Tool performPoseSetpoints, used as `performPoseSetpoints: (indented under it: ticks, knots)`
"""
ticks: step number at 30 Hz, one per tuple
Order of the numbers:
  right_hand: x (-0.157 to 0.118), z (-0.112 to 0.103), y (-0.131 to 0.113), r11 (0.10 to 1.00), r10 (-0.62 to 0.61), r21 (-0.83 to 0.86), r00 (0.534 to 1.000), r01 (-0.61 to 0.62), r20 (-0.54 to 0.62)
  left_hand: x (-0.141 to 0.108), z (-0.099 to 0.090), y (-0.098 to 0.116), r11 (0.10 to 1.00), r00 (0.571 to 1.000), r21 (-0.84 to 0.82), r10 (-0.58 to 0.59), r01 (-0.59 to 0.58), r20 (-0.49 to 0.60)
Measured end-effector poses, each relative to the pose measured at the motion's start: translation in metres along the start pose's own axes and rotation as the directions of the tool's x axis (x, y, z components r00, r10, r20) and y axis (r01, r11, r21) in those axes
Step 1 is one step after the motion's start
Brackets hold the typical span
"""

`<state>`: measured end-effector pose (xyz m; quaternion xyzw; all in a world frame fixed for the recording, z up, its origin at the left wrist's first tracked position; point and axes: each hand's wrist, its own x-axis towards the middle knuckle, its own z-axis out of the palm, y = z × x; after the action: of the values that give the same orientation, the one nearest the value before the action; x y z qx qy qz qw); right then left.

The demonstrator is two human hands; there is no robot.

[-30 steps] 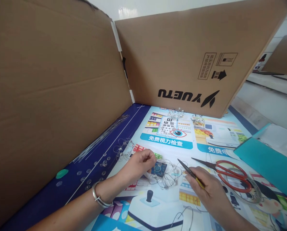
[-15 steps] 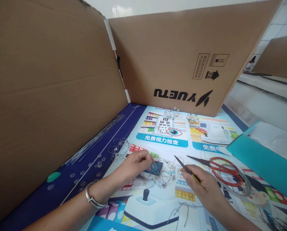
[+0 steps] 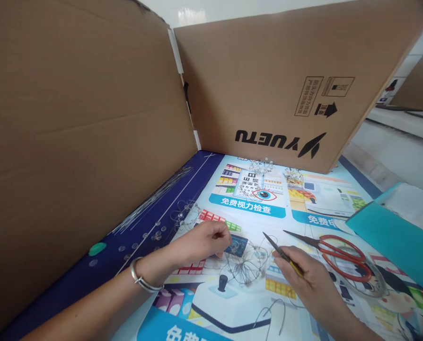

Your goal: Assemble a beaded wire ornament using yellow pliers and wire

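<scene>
My left hand [image 3: 211, 239] is closed in a pinch at the upper left edge of a flower-like wire ornament [image 3: 245, 265], which has thin wire loops and small clear beads. What exactly its fingertips grip is hidden. My right hand [image 3: 305, 274] is closed around a slim, dark pointed tool [image 3: 284, 253] with a yellow and black grip, its tip aimed up and left. A thin curved wire [image 3: 276, 240] runs from the ornament near my right fingertips; I cannot tell whether they hold it.
Red-handled scissors [image 3: 348, 260] lie on a coil of clear line [image 3: 378, 284] at the right, beside a teal box [image 3: 389, 237]. Cardboard walls [image 3: 261, 85] stand behind and left. Loose beads [image 3: 158, 234], straight wires [image 3: 144, 206], finished-looking wire pieces [image 3: 293, 176] and cut wires [image 3: 271, 315] lie around.
The view has turned slightly left, so everything sits a little farther right in the picture. Both hands keep nearly the same pose beside the wire ornament.
</scene>
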<state>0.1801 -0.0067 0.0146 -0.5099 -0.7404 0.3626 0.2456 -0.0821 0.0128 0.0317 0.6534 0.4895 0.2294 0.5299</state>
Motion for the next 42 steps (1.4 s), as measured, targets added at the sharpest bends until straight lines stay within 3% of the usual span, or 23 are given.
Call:
performPoseSetpoints:
  ticks: [8,15,24,31,37,42]
  knots:
    - [0.000,0.003,0.001,0.999,-0.018,-0.052,1.000,0.017,-0.015,-0.007,-0.009,0.010,0.972,0.999,0.234,0.004,-0.015,0.045]
    - [0.002,-0.001,-0.002,0.997,-0.010,-0.079,1.000,0.008,-0.025,-0.007,-0.001,0.009,0.900,0.995,0.430,0.095,-0.068,-0.042]
    - [0.001,-0.002,0.001,0.996,-0.056,-0.071,0.998,0.053,-0.042,-0.006,0.013,0.009,0.837,0.983,0.541,0.158,-0.086,-0.088]
    - [0.001,-0.001,-0.002,0.993,-0.088,-0.078,0.995,0.084,-0.045,-0.004,0.019,0.018,0.840,0.958,0.525,0.249,-0.139,-0.144]
    - [0.000,-0.001,-0.001,0.993,-0.098,-0.073,0.993,0.093,-0.059,-0.001,0.020,0.023,0.797,0.958,0.568,0.283,-0.208,-0.047]
    - [0.001,-0.002,0.001,0.992,-0.112,-0.070,0.991,0.107,-0.076,0.003,0.024,0.024,0.722,0.977,0.665,0.206,-0.188,0.053]
